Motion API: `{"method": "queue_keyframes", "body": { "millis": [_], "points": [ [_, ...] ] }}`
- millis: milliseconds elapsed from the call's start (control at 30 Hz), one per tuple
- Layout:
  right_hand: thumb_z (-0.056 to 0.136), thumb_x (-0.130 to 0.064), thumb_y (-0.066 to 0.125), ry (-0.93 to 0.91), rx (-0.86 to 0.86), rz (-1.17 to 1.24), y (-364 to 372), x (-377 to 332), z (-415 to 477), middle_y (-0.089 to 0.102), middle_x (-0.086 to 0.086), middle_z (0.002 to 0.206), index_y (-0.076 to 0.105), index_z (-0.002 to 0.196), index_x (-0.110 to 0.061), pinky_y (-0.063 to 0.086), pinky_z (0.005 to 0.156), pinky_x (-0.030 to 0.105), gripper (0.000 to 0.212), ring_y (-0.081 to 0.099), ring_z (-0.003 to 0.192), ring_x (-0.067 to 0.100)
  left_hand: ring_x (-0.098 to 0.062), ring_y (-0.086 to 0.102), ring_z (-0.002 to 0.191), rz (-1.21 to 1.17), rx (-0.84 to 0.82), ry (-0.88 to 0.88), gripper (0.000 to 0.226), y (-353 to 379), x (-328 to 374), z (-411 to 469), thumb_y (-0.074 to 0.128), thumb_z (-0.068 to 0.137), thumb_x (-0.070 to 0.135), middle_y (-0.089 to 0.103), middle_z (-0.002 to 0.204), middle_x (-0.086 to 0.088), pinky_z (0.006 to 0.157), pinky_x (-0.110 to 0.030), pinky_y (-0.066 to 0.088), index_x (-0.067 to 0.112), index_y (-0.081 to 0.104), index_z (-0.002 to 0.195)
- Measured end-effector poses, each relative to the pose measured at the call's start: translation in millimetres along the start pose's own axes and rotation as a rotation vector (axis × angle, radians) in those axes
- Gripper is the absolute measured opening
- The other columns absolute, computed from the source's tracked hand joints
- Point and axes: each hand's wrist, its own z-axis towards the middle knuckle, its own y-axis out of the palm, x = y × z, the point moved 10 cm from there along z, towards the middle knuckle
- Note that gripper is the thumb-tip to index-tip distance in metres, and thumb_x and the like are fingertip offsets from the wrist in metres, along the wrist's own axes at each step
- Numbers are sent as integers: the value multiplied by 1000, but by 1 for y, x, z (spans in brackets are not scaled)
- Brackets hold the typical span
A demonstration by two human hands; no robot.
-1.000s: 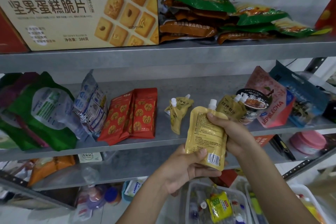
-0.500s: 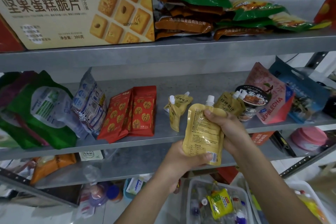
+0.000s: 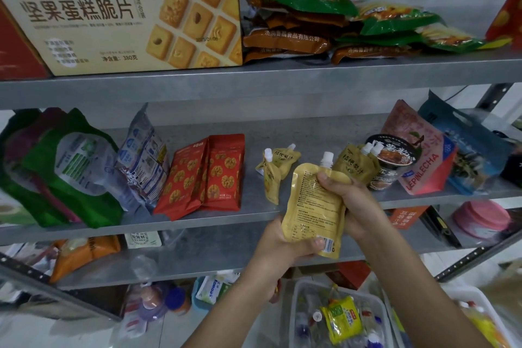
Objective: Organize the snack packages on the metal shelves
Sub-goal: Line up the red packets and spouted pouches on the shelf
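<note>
Currently yellow pouch [image 3: 313,206] upright, spout up: left hand [image 3: 285,246] grips bottom, right hand [image 3: 351,200] grips top. Metal shelf [image 3: 309,147] gap between matching pouches [image 3: 275,171] just beyond, seemingly free.
</note>
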Motion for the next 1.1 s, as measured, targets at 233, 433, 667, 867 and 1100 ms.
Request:
{"method": "queue_keyframes", "body": {
  "millis": [233, 433, 667, 867, 1100],
  "points": [
    [92, -11, 59, -2, 137, 238, -13, 7, -5, 72, 12, 94, 63, 104, -6, 55, 81, 47, 14, 71, 86, 25, -7, -1, 147, 883, 256, 534, 93, 9, 30, -13, 64, 82, 52, -1, 160, 10, 118, -28, 16, 35, 8, 153],
    [98, -15, 49, 47, 145, 382, 0, 5, -24, 67, 15, 105, 59, 111, -4, 48, 96, 46, 19, 64, 101, 27, -31, 46, 134, 1091, 404, 719, 98, 7, 40, -11, 79, 61, -8, 45, 147, -14, 106, -44, 43, 16, 36, 145],
    [64, -42, 79, -153, -13, -98, 4, -14, -26, 61, -1, 129, 47, 136, -19, 38, 108, 36, 82, 54, 123, 16, -26, 68, 105, 63, -18, 273, 19, -13, 35, 14, 57, 95, 8, 72, 110, -12, 93, -40, 54, 16, 64, 110],
    [61, -17, 77, -180, 64, -55, -9, -23, -20, 74, 8, 102, 63, 114, -7, 57, 73, 34, 57, 71, 88, 20, -32, 68, 103, -158, -204, 112, 34, 5, 25, 12, 67, 85, 13, 69, 115, -20, 83, -39, 58, 2, 61, 117],
    [55, -14, 81, -183, 195, -16, -24, -15, -20, 74, 14, 99, 66, 105, -6, 56, 83, 49, 53, 71, 92, 30, -25, 72, 94, -84, 20, 101, 29, -18, 18, 19, 72, 81, -1, 75, 102, -10, 76, -35, 60, 6, 64, 108]
  ]
}}
